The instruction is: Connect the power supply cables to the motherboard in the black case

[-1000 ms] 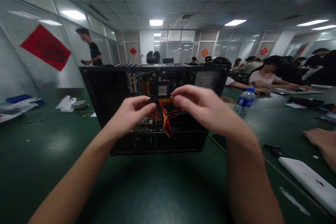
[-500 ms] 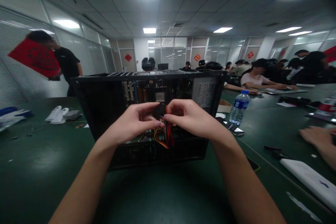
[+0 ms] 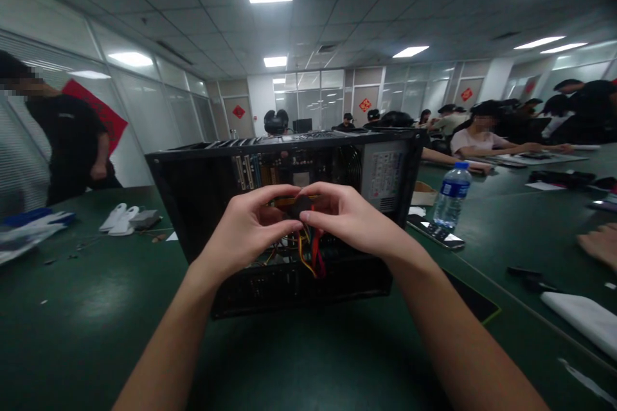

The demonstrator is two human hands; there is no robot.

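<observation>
An open black computer case (image 3: 284, 301) stands on the green table in front of me, its inside facing me. My left hand (image 3: 243, 221) and my right hand (image 3: 349, 212) meet before the opening, thumbs and fingers closed from both sides on a small dark piece (image 3: 299, 207). Fingers cover much of that piece, so its kind is unclear. Red, yellow and black power cables (image 3: 317, 260) hang below the fingertips. Behind the hands are the motherboard with slots (image 3: 245, 172) and, at the right, a silver power supply (image 3: 383, 170).
To the right stand a water bottle (image 3: 450, 196) and a phone (image 3: 453, 241); a dark pad (image 3: 472, 298) and a white device (image 3: 578, 314) lie nearer. Another person's hand (image 3: 600, 247) rests at the right edge. White plastic pieces (image 3: 123, 221) lie left. A person in black (image 3: 72, 135) stands beyond.
The view has shifted slightly, so the case and table items sit further right. Both hands have drawn closer around the dark piece. The person at the left has moved left.
</observation>
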